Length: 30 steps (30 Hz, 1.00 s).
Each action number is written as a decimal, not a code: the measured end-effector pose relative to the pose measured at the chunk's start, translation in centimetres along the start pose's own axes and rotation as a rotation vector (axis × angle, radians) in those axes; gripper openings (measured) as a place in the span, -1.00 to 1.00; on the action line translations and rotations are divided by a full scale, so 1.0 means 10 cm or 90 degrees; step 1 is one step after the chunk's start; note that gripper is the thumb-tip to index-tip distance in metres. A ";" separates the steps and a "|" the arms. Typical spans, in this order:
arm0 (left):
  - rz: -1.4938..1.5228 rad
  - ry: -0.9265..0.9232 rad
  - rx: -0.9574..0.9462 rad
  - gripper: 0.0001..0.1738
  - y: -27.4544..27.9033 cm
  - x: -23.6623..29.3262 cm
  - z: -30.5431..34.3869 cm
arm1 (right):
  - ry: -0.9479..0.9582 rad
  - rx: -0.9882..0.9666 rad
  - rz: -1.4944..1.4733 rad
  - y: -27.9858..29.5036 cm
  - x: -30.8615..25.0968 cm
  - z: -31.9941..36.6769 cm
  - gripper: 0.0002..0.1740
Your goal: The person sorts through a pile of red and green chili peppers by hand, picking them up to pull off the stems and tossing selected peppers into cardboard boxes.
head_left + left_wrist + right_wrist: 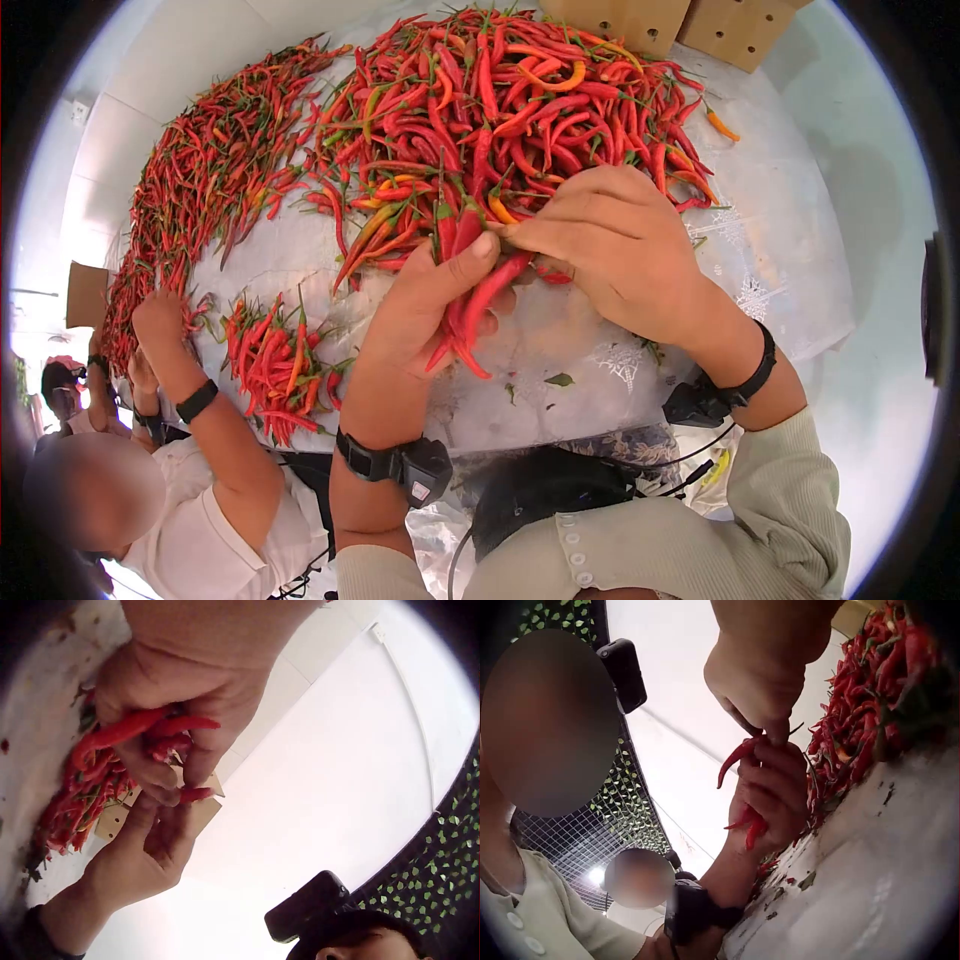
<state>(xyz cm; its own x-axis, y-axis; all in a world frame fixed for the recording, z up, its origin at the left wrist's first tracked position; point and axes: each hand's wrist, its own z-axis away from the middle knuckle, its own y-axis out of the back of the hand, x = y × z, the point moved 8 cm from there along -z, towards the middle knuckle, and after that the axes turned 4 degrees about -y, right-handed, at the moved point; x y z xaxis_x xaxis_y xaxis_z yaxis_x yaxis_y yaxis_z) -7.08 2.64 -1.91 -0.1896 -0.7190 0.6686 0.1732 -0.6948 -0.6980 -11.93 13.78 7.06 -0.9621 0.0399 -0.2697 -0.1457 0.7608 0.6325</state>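
My left hand point(415, 305) grips several red chili peppers point(487, 292), their tips sticking out below the palm. The thumb lies across them near their stem ends. Close beside that thumb, the fingertips of my right hand point(630, 255) pinch a red chili pepper at its stem end. The right wrist view shows this curved chili pepper point(739, 759) between the two hands, its green stem pointing away. Other chili tips point(756, 827) poke out under the curled left fingers. A large heap of red chili peppers point(480, 110) lies just beyond both hands.
Left of my left hand is a small pile of chili peppers point(270, 360). A second long heap point(215, 170) runs along the left, where another person's hand point(160, 320) reaches in. Cardboard boxes point(735, 30) stand at the back. Leaf scraps point(560, 380) dot the table covering point(790, 230).
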 end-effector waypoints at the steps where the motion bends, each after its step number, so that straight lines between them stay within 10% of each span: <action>1: 0.031 0.016 -0.050 -0.70 -0.04 -0.01 0.01 | 0.014 -0.008 -0.006 0.01 -0.01 0.01 -0.71; 10: -0.105 -0.025 0.058 -0.65 0.07 0.03 0.02 | -0.044 0.034 0.025 0.07 0.09 0.02 -0.78; 16: 0.375 -0.069 -0.070 -0.64 0.11 0.24 0.01 | -0.161 0.012 0.147 0.02 0.41 0.07 -0.80; 30: 0.201 -0.119 0.057 -0.82 0.20 0.17 -0.03 | -0.160 -0.024 0.315 -0.21 0.49 -0.04 -0.78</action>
<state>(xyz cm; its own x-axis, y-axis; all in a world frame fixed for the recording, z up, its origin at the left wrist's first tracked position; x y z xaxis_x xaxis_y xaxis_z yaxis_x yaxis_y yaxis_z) -7.35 0.07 -2.23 0.0654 -0.8831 0.4646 0.2802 -0.4306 -0.8579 -16.46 12.15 4.70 -0.8340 0.5434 -0.0961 0.2969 0.5886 0.7519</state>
